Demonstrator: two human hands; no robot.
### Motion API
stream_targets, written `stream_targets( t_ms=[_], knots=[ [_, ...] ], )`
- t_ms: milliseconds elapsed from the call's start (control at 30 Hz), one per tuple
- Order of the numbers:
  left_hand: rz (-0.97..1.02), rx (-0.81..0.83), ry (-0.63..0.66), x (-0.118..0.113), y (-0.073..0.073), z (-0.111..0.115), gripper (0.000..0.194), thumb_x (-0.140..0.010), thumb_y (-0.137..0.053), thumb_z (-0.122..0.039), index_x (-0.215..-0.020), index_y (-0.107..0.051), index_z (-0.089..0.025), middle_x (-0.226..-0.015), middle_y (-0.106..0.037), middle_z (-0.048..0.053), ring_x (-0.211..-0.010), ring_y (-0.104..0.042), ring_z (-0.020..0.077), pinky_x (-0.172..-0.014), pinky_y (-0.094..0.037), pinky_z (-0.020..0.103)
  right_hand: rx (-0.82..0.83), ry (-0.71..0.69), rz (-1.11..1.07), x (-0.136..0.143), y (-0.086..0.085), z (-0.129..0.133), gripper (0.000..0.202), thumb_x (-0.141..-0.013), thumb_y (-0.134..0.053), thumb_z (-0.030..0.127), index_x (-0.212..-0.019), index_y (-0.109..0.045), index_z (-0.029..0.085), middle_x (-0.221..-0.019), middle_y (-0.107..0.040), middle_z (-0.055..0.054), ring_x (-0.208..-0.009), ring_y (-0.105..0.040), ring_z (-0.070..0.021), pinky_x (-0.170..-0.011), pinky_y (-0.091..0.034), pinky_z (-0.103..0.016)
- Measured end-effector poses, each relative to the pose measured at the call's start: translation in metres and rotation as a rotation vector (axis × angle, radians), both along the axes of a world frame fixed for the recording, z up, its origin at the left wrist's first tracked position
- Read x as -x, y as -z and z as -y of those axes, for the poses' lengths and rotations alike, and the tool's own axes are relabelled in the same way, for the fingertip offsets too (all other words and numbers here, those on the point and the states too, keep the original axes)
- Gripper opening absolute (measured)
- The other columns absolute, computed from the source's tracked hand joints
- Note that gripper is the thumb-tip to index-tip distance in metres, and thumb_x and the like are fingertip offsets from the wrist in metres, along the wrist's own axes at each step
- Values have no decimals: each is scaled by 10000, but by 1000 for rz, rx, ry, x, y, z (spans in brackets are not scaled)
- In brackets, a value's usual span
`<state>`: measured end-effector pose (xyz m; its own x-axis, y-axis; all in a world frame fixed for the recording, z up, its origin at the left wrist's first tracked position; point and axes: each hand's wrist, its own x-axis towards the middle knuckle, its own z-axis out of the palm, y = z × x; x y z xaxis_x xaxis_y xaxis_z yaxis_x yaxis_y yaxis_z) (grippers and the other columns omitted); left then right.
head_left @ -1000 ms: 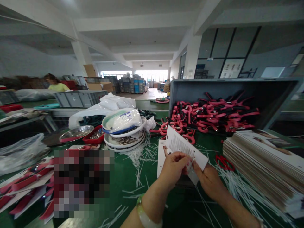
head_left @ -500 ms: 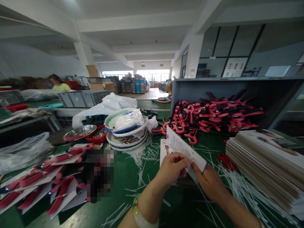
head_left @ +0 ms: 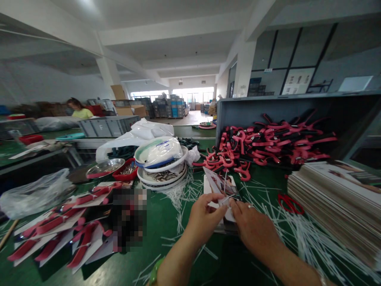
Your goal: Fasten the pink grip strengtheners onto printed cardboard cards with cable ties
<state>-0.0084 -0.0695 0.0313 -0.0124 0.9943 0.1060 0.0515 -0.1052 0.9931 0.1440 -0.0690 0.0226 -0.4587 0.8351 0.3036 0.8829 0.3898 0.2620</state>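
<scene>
In front of me a printed card (head_left: 213, 179) is tilted up over a small pile of similar cards (head_left: 230, 186). My left hand (head_left: 204, 218) pinches the card's near left side between thumb and fingers. On its near right side my right hand (head_left: 254, 224) is closed, fingertips almost touching those of the left. Thin white cable ties poke out around the fingertips; how they run through the card is hidden. Just beyond lie pink-and-black spring clamps (head_left: 222, 159), several of them spilling from a tipped grey crate (head_left: 222, 115).
Clamps tied to cards (head_left: 86, 242) lie at left. White cable ties (head_left: 309, 238) are strewn at right, near red-handled scissors (head_left: 290, 203) and a tall card stack (head_left: 324, 210). Stacked bowls (head_left: 162, 176) hold metal parts. A person in yellow (head_left: 83, 113) is at far left.
The card has swung from standing upright with its back showing to leaning lower, printed face visible. My right hand has moved from its right edge, up and left, beside the left hand.
</scene>
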Motion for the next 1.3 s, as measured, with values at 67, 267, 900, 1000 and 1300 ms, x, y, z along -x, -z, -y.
stream_targets(
  t_ms=[67, 267, 900, 1000, 1300],
  knots=[
    [-174, 62, 36, 11, 4, -3, 209, -658, -645, -234, -840, -677, -137, -709, -612, 9, -543, -527, 92, -512, -406, 201, 43, -9, 63, 6, -3, 3, 433, -788, -438, 43, -1197, -559, 118, -1043, -659, -144, -896, -629, -265, -564, -530, -289],
    [-404, -78, -148, 22, 26, -15, 136, -712, -611, -286, -684, -674, -169, -826, -627, 58, -787, -581, 180, -647, -463, 265, 161, -13, 7, 10, 3, -1, 476, -741, -542, 98, -1218, -538, 108, -1071, -620, -159, -961, -586, -293, -688, -542, -358],
    [-268, -250, -40, 28, 95, -47, 464, -713, -669, -261, -1162, -581, -184, -1340, -495, 126, -1246, -445, 257, -1062, -330, 450, 144, 135, -161, -81, 15, -189, 342, -788, -559, 213, -1125, -618, 227, -1106, -638, -105, -934, -605, -231, -756, -462, -324],
    [-271, -223, 27, 30, 96, -47, 473, -738, -648, -276, -1199, -569, -199, -1367, -469, 113, -1279, -405, 256, -1083, -300, 456, 160, 134, -109, -85, 19, -226, 368, -747, -595, 176, -1108, -626, 244, -1138, -630, -95, -957, -598, -249, -751, -463, -339],
    [-319, -239, 75, 33, 92, -48, 447, -768, -627, -291, -1207, -570, -228, -1369, -466, 102, -1280, -395, 264, -1077, -299, 476, 147, -126, 16, -19, 17, -255, 429, -809, -455, 88, -1177, -581, 267, -1173, -606, -71, -1105, -518, -217, -893, -398, -313]
  ],
)
